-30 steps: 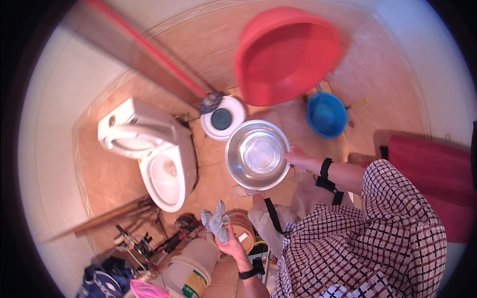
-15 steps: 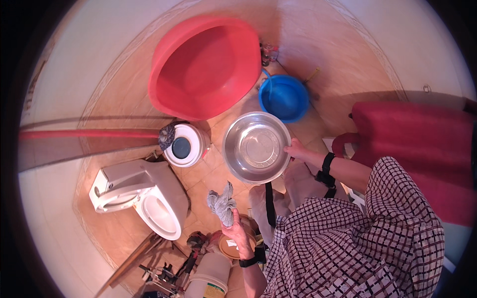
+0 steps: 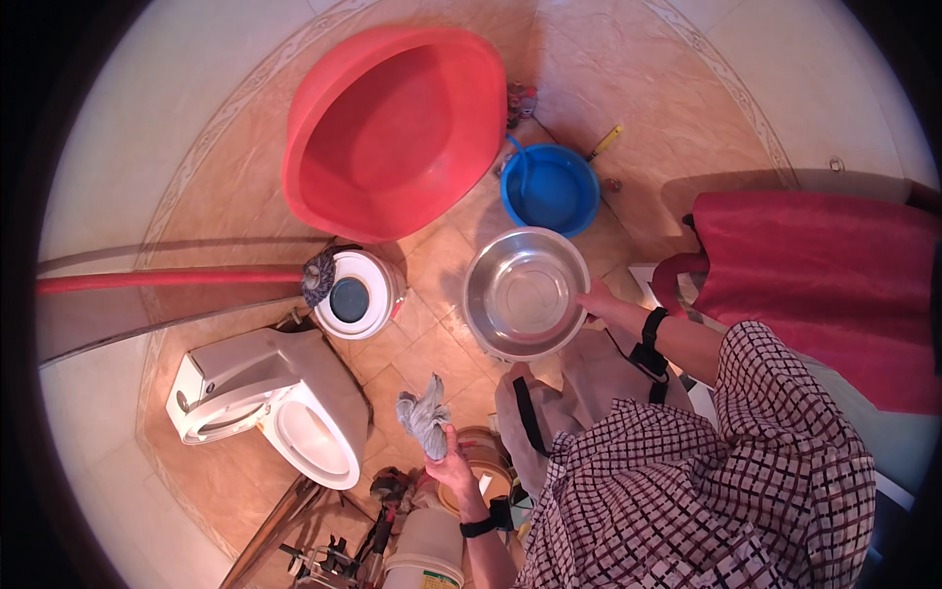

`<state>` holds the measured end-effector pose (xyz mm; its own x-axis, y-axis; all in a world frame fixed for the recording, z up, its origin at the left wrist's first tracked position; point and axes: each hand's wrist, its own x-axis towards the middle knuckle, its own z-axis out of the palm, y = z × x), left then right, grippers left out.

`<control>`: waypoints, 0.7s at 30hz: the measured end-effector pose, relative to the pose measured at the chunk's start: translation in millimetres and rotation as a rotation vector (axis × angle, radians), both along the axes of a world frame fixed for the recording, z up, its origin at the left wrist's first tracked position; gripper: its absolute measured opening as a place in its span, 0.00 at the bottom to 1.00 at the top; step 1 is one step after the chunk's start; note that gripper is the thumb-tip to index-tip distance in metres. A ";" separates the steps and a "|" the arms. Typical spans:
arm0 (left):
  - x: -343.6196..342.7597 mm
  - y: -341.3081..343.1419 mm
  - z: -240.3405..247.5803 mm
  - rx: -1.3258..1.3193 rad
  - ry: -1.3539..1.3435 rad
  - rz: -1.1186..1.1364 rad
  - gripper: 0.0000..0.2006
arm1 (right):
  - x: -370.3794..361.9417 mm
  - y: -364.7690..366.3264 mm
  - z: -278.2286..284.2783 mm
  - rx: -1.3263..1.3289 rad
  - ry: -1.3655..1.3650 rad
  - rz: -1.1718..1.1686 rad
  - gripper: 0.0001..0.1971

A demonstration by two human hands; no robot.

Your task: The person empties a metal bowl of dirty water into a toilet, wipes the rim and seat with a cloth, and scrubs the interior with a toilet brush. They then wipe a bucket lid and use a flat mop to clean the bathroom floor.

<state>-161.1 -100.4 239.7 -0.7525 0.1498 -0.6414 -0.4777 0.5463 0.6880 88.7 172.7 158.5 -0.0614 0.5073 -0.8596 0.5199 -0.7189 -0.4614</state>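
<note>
My right hand [image 3: 601, 297] grips the right rim of a shiny steel bowl [image 3: 524, 293], held above the tiled floor. My left hand [image 3: 448, 462] is closed around a crumpled grey cloth [image 3: 424, 419], held up in front of my body. The bowl looks empty inside. Both wrists wear black bands. My checked shirt fills the lower right.
A big red plastic tub [image 3: 393, 127] leans at the top, a small blue basin [image 3: 549, 187] beside it. A white lidded bucket [image 3: 355, 295] and a red handle [image 3: 167, 280] lie to the left. A white toilet [image 3: 265, 402] stands lower left. Red fabric [image 3: 814, 275] hangs at the right.
The view has swung, so the tub, basin and toilet shifted in the picture. My right hand still holds the steel bowl; my left hand still holds the cloth, slightly lowered.
</note>
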 end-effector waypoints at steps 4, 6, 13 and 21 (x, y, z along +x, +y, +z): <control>-10.2 -2.9 -15.7 -0.056 -0.023 -0.009 0.10 | 8.5 -3.5 -33.7 -0.044 -0.049 -0.160 0.07; -9.3 -0.3 -15.8 -0.074 -0.033 -0.020 0.10 | 22.4 -1.3 -50.1 -0.063 -0.104 -0.211 0.09; 32.4 -8.4 2.2 -0.019 -0.049 -0.052 0.11 | 92.0 17.0 -86.4 -0.134 -0.014 -0.405 0.11; 122.7 23.2 -17.9 -0.210 -0.119 -0.097 0.07 | 170.5 65.1 -151.4 -0.123 -0.040 -0.538 0.03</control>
<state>-38.4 -77.2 221.8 -0.6586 0.0716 -0.7490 -0.4869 0.7184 0.4968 259.2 237.8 7.1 0.2126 0.3538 -0.9108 0.0792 -0.9353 -0.3449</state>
